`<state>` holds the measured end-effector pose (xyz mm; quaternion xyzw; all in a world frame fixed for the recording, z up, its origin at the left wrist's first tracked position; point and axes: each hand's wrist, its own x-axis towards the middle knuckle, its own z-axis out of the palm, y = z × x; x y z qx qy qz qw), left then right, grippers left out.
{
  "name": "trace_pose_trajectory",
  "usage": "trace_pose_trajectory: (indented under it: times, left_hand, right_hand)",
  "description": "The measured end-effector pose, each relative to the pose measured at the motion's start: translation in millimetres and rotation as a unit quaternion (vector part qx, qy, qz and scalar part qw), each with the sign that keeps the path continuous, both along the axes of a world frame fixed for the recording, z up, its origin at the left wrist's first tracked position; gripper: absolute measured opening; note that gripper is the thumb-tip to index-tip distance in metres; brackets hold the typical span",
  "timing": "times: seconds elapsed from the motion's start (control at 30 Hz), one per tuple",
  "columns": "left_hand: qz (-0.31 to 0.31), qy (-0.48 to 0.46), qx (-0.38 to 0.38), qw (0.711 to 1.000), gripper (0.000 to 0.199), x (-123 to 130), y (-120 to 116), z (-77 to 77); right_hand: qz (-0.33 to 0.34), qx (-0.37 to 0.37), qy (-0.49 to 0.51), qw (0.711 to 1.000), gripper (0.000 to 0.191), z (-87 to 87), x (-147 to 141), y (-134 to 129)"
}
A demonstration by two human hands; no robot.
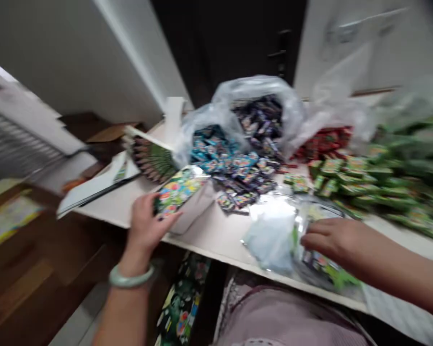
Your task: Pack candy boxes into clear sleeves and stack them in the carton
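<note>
My left hand, a pale bangle on its wrist, is closed around a colourful printed pack at the table's front edge. The pack is blurred, and I cannot tell whether it is a box or a stack of cards. On the right, my right hand has its fingers bent and pressed together on a clear plastic bag with printed green and dark pieces in it. Left of that hand lies a pile of pale clear bags. Small dark packets are heaped between my hands.
Clear sacks hold blue packets, dark purple packets and red packets. Green packets are piled at the right. A fan of green and brown cards stands at the left of the white table, above cardboard boxes.
</note>
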<state>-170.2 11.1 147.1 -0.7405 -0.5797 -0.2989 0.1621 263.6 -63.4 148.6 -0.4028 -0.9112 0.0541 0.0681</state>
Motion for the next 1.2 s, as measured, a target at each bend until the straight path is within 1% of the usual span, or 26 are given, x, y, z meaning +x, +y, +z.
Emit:
trace_pose_trajectory:
  times: [0.03, 0.07, 0.13, 0.17, 0.2, 0.23, 0.27, 0.3, 0.33, 0.37, 0.4, 0.47, 0.5, 0.53, 0.57, 0.63, 0.77, 0.83, 0.93, 1.0, 1.07, 1.13, 1.2]
  left_hand:
    - [0.011, 0.005, -0.002, 1.000, 0.062, -10, -7, 0.1]
    - [0.013, 0.003, -0.012, 1.000, 0.065, -13, -11, -1.4]
    - [0.020, -0.005, -0.019, 1.000, 0.062, -10, -14, -5.7]
    - [0.023, -0.014, -0.022, 0.999, 0.059, -7, -15, -7.5]
    - [0.023, -0.023, -0.025, 0.999, 0.055, -3, -15, -8.8]
    - [0.022, -0.032, -0.029, 0.999, 0.052, -1, -16, -9.9]
    - [0.021, -0.041, -0.030, 0.998, 0.050, -1, -18, -10.7]
    - [0.020, -0.048, -0.028, 0.998, 0.050, -1, -19, -11.4]
    - [0.022, -0.053, -0.026, 0.998, 0.052, -1, -20, -12.0]
    - [0.027, -0.056, -0.024, 0.998, 0.055, -2, -22, -12.4]
    - [0.034, -0.058, -0.025, 0.997, 0.058, -2, -22, -12.5]
    - [0.044, -0.059, -0.030, 0.997, 0.061, -2, -23, -11.9]
    - [0.045, -0.059, -0.033, 0.997, 0.061, -2, -24, -11.4]
    - [0.045, -0.059, -0.033, 0.997, 0.061, -1, -24, -10.9]
    - [0.044, -0.060, -0.032, 0.997, 0.061, -1, -24, -10.7]
    - [0.044, -0.064, -0.029, 0.997, 0.062, -1, -23, -10.9]
    - [0.040, -0.062, -0.020, 0.997, 0.061, -2, -23, -11.8]
    - [0.032, -0.040, -0.030, 0.998, 0.065, -2, -24, -10.6]
    - [0.037, 0.020, -0.065, 0.997, 0.071, -1, -24, -5.7]
    - [0.046, 0.052, -0.090, 0.994, 0.067, 0, -24, -2.1]
    - [0.050, 0.063, -0.107, 0.991, 0.065, 0, -23, 0.2]
    - [0.053, 0.061, -0.112, 0.990, 0.066, -1, -21, 0.4]
    - [0.054, 0.055, -0.108, 0.991, 0.067, -2, -19, -1.0]
  right_hand:
    - [0.109, 0.023, -0.006, 0.994, 0.021, 16.0, -43, 16]
    - [0.195, 0.056, 0.002, 0.979, 0.017, 33.0, -83, 27]
    - [0.319, 0.099, 0.035, 0.942, 0.018, 65.4, -151, 43]
    - [0.376, 0.111, 0.057, 0.918, 0.018, 78.4, -178, 50]
    - [0.420, 0.116, 0.094, 0.895, 0.018, 87.9, -200, 57]
    - [0.449, 0.105, 0.137, 0.877, 0.018, 93.1, -219, 66]
    - [0.456, 0.079, 0.189, 0.866, 0.020, 93.6, -233, 76]
    - [0.438, 0.037, 0.246, 0.864, 0.023, 89.4, -244, 87]
    - [0.397, -0.018, 0.303, 0.866, 0.026, 81.1, -253, 99]
    - [0.334, -0.084, 0.346, 0.872, 0.030, 69.8, -259, 111]
    - [0.257, -0.152, 0.380, 0.875, 0.033, 56.6, -263, 122]
    - [0.112, -0.269, 0.409, 0.865, 0.040, 30.7, -267, 139]
    - [0.058, -0.306, 0.417, 0.854, 0.042, 20.2, -267, 144]
    - [0.021, -0.328, 0.423, 0.844, 0.042, 12.4, -267, 147]
    - [-0.001, -0.335, 0.431, 0.838, 0.041, 7.3, -267, 148]
    - [-0.019, -0.328, 0.445, 0.833, 0.037, 4.4, -267, 146]
    - [-0.058, -0.328, 0.424, 0.842, 0.027, 10.3, -270, 146]
    - [-0.074, -0.333, 0.397, 0.852, 0.024, 12.8, -271, 148]
    - [-0.085, -0.339, 0.345, 0.871, 0.025, 17.4, -272, 152]
    - [-0.091, -0.328, 0.302, 0.890, 0.024, 23.3, -273, 154]
    - [-0.094, -0.295, 0.233, 0.922, 0.021, 32.2, -277, 156]
    - [-0.069, -0.245, 0.134, 0.958, 0.020, 42.3, -280, 159]
    - [-0.040, -0.195, 0.020, 0.980, 0.028, 50.7, -281, 164]
